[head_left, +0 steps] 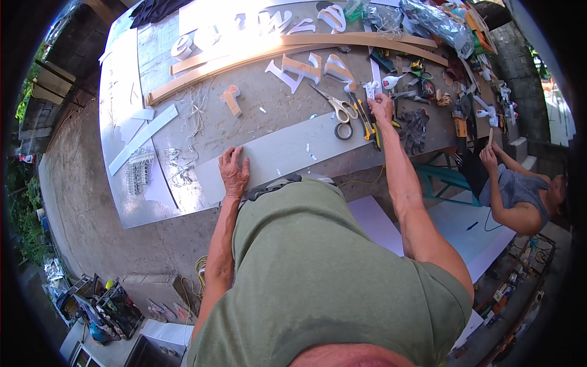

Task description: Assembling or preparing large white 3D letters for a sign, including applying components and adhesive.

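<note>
My left hand [233,171] rests on the left part of a long flat grey panel [275,148], its fingers laid out flat. At the panel's far right, my right hand [381,109] reaches forward with fingers closed at a small white piece [371,89], whose kind I cannot make out. Beside that hand lies a yellow-and-black utility knife [367,127]. Scissors with beige handles [343,110] lie just left of the knife, near a roll of black tape [343,130]. A dark work glove [416,128] is right of my right wrist.
Several cut-out letters [302,66] stand beyond the panel. Long brown strips [244,59] cross the table. Bundled wired modules [140,170] lie at the left. Tools, bottles and plastic wrap [440,27] crowd the right. Another person [520,189] sits at right, holding a thin stick.
</note>
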Available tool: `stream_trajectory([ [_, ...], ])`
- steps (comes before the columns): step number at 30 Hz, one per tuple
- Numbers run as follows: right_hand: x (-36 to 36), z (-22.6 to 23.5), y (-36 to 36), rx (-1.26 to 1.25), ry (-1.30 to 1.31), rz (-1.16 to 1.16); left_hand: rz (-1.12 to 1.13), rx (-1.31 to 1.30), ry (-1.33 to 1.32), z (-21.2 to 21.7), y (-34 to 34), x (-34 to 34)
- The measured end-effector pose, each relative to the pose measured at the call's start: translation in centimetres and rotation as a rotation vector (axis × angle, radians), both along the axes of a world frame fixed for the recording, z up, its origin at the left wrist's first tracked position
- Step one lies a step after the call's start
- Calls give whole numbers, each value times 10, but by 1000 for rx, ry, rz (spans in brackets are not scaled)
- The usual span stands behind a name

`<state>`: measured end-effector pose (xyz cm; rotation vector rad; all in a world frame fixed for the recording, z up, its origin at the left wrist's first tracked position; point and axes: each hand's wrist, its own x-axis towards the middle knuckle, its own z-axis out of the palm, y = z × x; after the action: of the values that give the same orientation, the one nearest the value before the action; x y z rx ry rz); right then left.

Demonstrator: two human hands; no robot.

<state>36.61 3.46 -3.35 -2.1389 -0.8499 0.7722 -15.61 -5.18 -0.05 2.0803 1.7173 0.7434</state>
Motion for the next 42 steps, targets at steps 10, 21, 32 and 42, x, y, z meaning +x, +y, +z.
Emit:
stream_trajectory([
  [10, -62, 41, 3, 250, -380, 35, -18, -45, -56, 4, 11, -2],
  [21, -166, 65, 91, 447, -739, 690, -2, -74, -78, 4, 21, 2],
  [32, -213, 88, 96, 439, -438, 399, 19, -79, -93, 2, 23, 2],
  [42, -152, 109, 63, 854, 1473, 21, -23, -61, -107, -5, 29, 5],
])
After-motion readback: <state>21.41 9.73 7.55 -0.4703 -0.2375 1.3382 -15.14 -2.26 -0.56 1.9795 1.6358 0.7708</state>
